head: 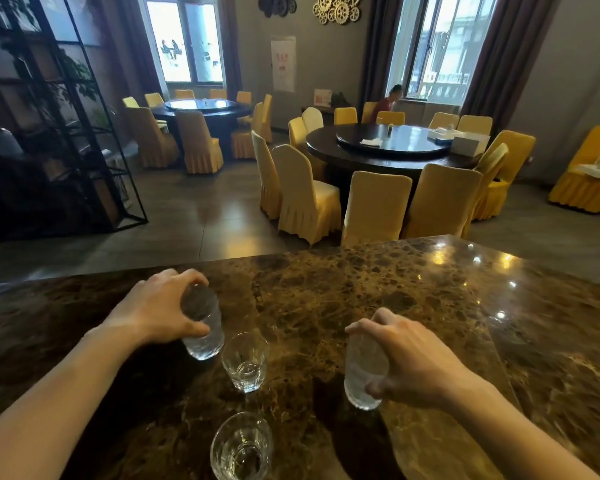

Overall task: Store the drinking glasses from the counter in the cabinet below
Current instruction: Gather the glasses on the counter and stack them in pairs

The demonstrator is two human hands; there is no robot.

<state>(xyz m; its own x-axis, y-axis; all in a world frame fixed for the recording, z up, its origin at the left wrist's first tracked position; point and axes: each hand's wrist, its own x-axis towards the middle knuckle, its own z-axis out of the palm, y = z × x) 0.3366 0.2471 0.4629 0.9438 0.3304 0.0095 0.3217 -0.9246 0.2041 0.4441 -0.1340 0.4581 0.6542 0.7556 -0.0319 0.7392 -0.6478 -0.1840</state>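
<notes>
Several clear drinking glasses stand on a dark brown marble counter (343,289). My left hand (160,306) grips one textured glass (203,327) from above, around its rim. My right hand (413,358) wraps around the side of a second textured glass (362,372). Between the two hands stands a free glass (245,362), upright and empty. Another free glass (241,445) sits close to the counter's near edge, partly cut off by the frame. The cabinet below is hidden from view.
Beyond the counter's far edge lies a dining room with round dark tables (388,147) ringed by yellow-covered chairs (305,195). A black metal shelf frame (66,133) stands at the left. A person (388,102) sits far back by the window.
</notes>
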